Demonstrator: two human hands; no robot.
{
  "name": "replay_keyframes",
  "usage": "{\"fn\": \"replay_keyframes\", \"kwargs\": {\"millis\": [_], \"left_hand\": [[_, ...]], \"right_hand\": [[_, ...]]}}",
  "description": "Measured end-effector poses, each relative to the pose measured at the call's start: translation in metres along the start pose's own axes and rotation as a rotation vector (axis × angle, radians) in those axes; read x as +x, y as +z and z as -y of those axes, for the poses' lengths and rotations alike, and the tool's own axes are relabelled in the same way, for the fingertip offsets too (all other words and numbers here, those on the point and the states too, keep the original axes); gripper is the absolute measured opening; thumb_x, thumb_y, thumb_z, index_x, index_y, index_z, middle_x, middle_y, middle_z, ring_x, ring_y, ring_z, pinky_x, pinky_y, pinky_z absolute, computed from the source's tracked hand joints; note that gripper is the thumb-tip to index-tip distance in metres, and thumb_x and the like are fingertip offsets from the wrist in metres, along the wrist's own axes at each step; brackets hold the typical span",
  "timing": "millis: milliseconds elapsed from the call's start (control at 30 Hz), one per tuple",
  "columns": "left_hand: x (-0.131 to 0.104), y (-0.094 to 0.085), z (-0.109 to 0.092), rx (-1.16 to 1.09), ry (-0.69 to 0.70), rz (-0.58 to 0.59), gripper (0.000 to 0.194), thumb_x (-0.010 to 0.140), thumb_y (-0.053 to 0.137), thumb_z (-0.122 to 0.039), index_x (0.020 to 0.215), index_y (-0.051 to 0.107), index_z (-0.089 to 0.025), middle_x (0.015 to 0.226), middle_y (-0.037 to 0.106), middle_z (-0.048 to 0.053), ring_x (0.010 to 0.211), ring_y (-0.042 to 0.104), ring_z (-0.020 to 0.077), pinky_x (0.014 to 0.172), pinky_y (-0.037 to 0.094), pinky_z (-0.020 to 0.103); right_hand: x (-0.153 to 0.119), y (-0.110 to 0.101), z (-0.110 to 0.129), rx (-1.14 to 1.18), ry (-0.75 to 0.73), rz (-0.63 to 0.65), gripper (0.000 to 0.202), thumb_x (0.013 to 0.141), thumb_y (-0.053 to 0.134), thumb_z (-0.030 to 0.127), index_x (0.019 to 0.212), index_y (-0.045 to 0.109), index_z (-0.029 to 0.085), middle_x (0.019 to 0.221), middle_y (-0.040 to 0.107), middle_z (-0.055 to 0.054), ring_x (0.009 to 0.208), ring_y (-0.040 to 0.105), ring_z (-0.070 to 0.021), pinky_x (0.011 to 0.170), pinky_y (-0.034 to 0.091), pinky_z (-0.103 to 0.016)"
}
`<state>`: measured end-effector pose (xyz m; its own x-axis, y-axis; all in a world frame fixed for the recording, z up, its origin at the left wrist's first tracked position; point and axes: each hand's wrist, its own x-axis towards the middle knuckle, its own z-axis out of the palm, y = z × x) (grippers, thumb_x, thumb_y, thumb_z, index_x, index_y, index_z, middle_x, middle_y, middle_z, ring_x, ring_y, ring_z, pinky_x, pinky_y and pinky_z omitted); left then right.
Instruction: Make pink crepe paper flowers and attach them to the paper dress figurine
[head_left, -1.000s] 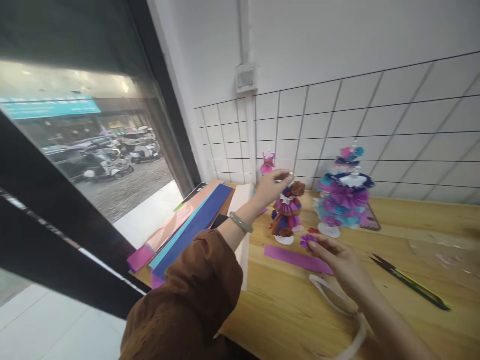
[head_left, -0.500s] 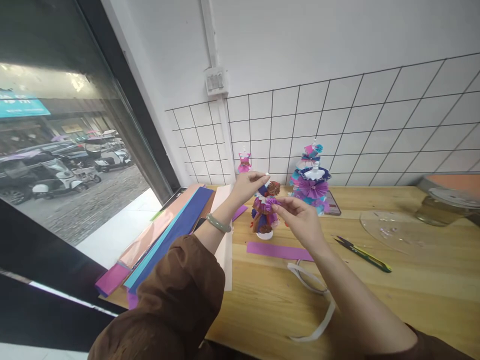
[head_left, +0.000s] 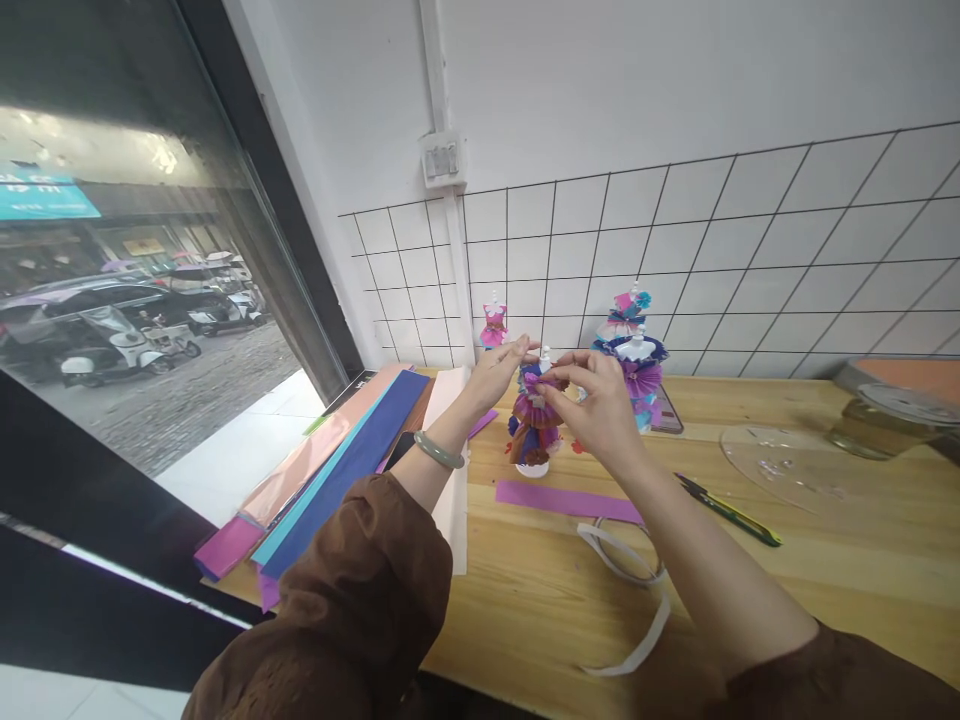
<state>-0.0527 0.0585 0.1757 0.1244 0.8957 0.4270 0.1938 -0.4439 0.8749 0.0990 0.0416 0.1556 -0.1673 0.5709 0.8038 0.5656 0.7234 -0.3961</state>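
Observation:
A small dress form (head_left: 545, 357) with a white neck wears a layered paper dress (head_left: 535, 436) in purple, blue and brown, on a round white base. At its upper front, the thumb and fingers of my right hand (head_left: 600, 405) pinch a small purple paper piece (head_left: 532, 383) against the bodice. My left hand (head_left: 493, 382), below a green bangle (head_left: 439, 450), is at the form's upper left with its fingers stretched out; whether they touch it is partly hidden. A purple paper strip (head_left: 566, 500) lies flat in front of the base.
Two dressed forms (head_left: 636, 350) stand behind on the right, and a pink one (head_left: 493, 325) behind left. Coloured paper sheets (head_left: 345, 470) lie on the left. White tape (head_left: 637, 655) curls in front. Thread snips (head_left: 731, 512), a clear plate (head_left: 776, 465) and a jar (head_left: 874, 420) are rightward.
My left hand has let go of the form's white top and moved to its left side. My right hand has shifted up slightly, carrying the purple piece to the bodice.

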Motion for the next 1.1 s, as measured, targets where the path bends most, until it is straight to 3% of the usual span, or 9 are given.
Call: {"fn": "replay_keyframes", "kwargs": {"millis": [300, 500, 600, 767, 1100], "left_hand": [[-0.007, -0.005, 0.003, -0.005, 0.01, 0.026, 0.045, 0.083, 0.034, -0.047, 0.109, 0.056, -0.018, 0.104, 0.062, 0.009, 0.099, 0.054, 0.0201, 0.082, 0.042, 0.032], [-0.009, -0.009, 0.005, 0.017, 0.059, 0.03, 0.034, 0.084, 0.037, -0.038, 0.093, 0.064, -0.021, 0.12, 0.053, 0.004, 0.106, 0.049, 0.0207, 0.083, 0.042, 0.032], [-0.01, -0.01, 0.006, 0.008, 0.022, 0.02, 0.028, 0.081, 0.041, -0.03, 0.097, 0.063, -0.023, 0.125, 0.049, 0.002, 0.108, 0.048, 0.0205, 0.085, 0.042, 0.032], [-0.011, -0.011, 0.012, -0.126, 0.044, 0.155, 0.052, 0.071, 0.05, -0.012, 0.122, 0.043, -0.02, 0.11, 0.059, 0.01, 0.105, 0.051, 0.019, 0.084, 0.043, 0.033], [-0.015, -0.011, 0.014, -0.052, 0.065, 0.169, 0.064, 0.064, 0.053, -0.006, 0.124, 0.04, -0.022, 0.117, 0.053, 0.012, 0.107, 0.049, 0.0219, 0.074, 0.047, 0.03]], "right_hand": [[0.012, 0.005, -0.008, -0.175, -0.076, 0.131, 0.013, 0.074, 0.057, 0.028, 0.081, 0.067, 0.024, 0.099, 0.052, -0.008, 0.093, 0.044, -0.0265, 0.076, 0.036, -0.042], [0.017, 0.011, -0.014, -0.211, -0.148, 0.181, 0.017, 0.075, 0.056, 0.03, 0.087, 0.066, 0.025, 0.097, 0.052, -0.009, 0.091, 0.046, -0.0267, 0.073, 0.036, -0.042], [0.019, 0.011, -0.014, -0.212, -0.149, 0.194, 0.021, 0.075, 0.056, 0.031, 0.094, 0.064, 0.026, 0.096, 0.052, -0.008, 0.089, 0.048, -0.0259, 0.071, 0.037, -0.04], [0.021, 0.008, -0.013, -0.2, -0.129, 0.202, 0.023, 0.075, 0.056, 0.031, 0.096, 0.06, 0.022, 0.091, 0.054, -0.008, 0.079, 0.052, -0.0232, 0.066, 0.038, -0.035], [0.021, 0.007, -0.011, -0.239, -0.132, 0.191, 0.023, 0.074, 0.057, 0.031, 0.093, 0.055, 0.019, 0.086, 0.057, -0.008, 0.076, 0.054, -0.0232, 0.062, 0.037, -0.033]]}}
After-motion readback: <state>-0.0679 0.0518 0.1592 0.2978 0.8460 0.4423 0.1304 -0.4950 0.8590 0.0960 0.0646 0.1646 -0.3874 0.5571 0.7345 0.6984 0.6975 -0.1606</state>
